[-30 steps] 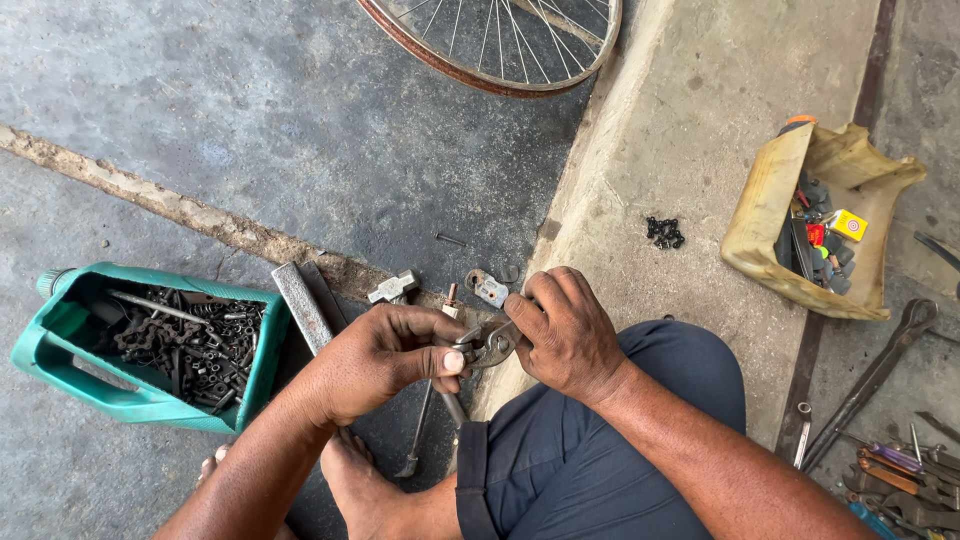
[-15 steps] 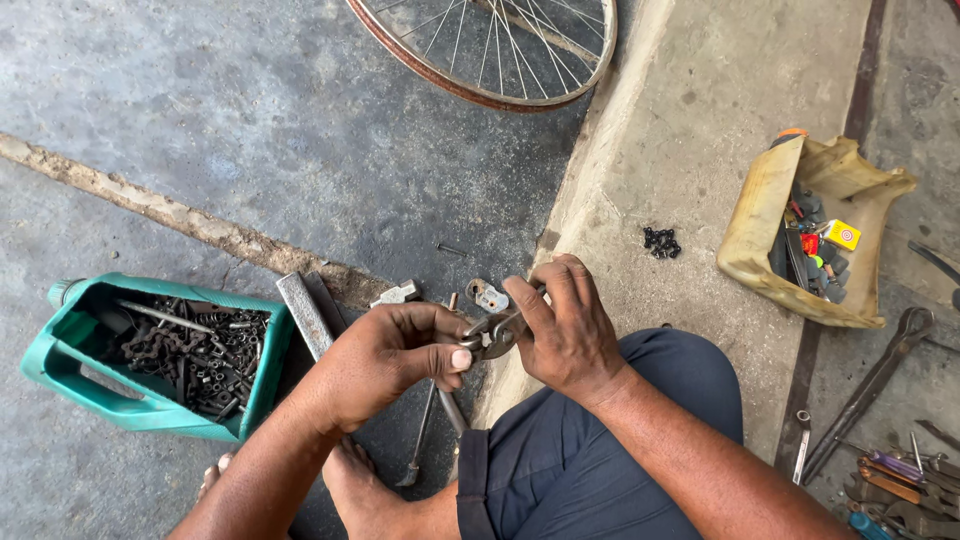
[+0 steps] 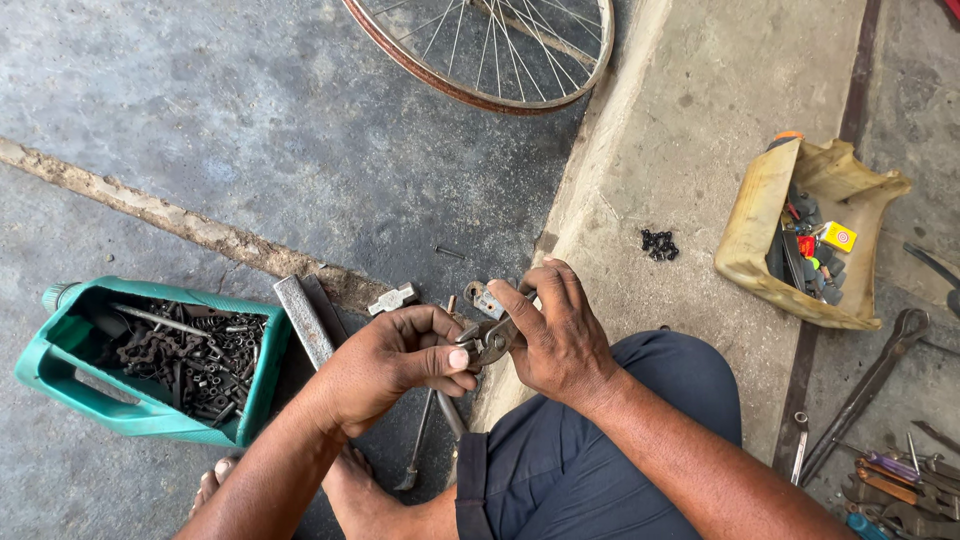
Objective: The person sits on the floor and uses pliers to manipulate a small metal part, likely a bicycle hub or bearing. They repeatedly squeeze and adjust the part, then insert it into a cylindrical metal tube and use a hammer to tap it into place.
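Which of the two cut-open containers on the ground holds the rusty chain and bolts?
The green container left of the left hand, on dark ground. The yellowish container on the pale slab holds coloured small items instead.

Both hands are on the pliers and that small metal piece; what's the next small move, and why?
Probably squeeze the worn metal pliers tighter: their jaws meet the small grey metal bracket, which the right hand pinches while the left hand grips the handles.
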A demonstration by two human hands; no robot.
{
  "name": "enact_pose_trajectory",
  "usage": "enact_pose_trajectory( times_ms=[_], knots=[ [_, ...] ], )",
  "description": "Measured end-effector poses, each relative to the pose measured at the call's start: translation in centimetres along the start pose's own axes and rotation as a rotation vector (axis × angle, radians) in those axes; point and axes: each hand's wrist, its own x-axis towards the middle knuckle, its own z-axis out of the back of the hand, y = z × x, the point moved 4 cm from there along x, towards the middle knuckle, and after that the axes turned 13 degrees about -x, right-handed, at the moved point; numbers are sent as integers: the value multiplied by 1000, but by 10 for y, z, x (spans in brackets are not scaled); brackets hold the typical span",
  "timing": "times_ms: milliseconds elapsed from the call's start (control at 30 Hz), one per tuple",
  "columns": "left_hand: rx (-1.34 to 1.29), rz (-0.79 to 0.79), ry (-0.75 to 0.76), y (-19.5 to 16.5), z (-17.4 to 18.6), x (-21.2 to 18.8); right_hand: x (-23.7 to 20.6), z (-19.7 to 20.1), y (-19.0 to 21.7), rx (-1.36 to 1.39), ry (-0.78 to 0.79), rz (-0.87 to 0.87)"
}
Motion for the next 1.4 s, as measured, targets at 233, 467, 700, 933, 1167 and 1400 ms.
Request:
enact_pose_trajectory(
  times_ms=[233, 467, 700, 933, 1167, 1400],
  knots=[
    [-89, 6, 9, 5, 0, 3, 1, -1, -2, 37, 47, -14],
    [-124, 12, 34, 4, -4, 3, 0, -4, -3, 105, 65, -11],
    [-156, -41, 47, -5, -9, -1, -4, -5, -9, 81, 44, -27],
    [22, -79, 20, -11, -15, -8, -1, 6, -10, 28, -70, -3],
    [92, -34, -15, -10, -11, -6, 5, 12, -2, -85, -96, 49],
    [92, -67, -20, -6, -8, 1, -1, 6, -4, -128, 11, 2]
  ],
)
